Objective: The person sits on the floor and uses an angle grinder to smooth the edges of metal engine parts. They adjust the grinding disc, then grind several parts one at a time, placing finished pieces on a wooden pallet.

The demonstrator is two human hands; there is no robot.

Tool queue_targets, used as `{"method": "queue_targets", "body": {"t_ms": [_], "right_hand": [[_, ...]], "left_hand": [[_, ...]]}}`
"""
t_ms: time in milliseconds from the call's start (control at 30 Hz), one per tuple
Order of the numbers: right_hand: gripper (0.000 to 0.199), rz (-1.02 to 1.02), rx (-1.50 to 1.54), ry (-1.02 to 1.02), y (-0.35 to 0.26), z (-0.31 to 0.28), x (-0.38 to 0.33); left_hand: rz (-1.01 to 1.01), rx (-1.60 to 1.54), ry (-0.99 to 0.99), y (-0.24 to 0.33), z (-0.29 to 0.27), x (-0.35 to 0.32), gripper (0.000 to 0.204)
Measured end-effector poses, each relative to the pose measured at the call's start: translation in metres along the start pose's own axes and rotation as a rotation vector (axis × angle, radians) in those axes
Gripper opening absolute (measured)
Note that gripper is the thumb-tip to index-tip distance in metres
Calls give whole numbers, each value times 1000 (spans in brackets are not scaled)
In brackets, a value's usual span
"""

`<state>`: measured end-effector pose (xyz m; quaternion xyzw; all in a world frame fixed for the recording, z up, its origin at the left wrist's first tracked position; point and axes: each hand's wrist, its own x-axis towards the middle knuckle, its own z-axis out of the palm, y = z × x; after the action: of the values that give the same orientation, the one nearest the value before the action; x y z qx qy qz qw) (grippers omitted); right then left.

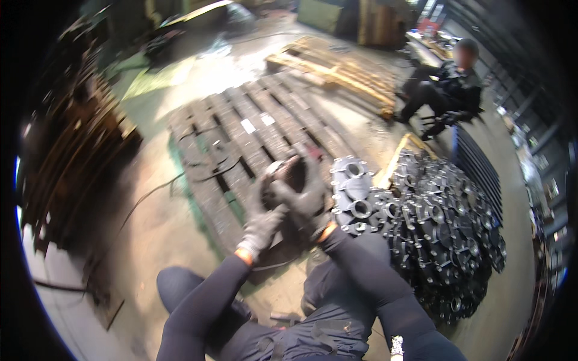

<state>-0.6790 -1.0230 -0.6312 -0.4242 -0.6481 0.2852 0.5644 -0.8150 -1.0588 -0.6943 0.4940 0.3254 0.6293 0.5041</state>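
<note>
Ahead of the person's knees a dark slatted pallet [268,117] lies on the concrete floor [186,237], with two white labels [257,123] on its boards; a black cable [158,194] trails across the floor and over the pallet's left part; beyond it lies a paler wooden pallet [337,66]; on the left rises a stack of weathered wooden boards [78,156]; on the right a heap of dark flanged castings [439,228] crowds close to the right knee and blocks that side, with a dark ribbed panel [477,171] behind it; a co-worker [448,90] crouches past the heap; the dark rounded part [293,173] is held up over the near boards of the dark pallet, between the two gloved hands; the left hand [263,221] is curled against its near left side; the right hand [308,195] wraps its right side, fingers bent around it; blur hides the exact finger contacts.
</note>
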Motion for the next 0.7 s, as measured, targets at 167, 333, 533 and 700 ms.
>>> {"method": "queue_targets", "body": {"t_ms": [167,333,533,700], "right_hand": [[89,-158,-67,53,-30,-14,25],[91,7,44,36,-24,-36,14],[99,-143,-119,-12,-27,-38,25],[100,-188,-157,-25,-21,-47,25]], "left_hand": [[47,57,121,13,16,15,91],[59,83,149,18,49,12,90],[191,227,106,10,27,31,91],[46,76,30,33,39,33,78]]}}
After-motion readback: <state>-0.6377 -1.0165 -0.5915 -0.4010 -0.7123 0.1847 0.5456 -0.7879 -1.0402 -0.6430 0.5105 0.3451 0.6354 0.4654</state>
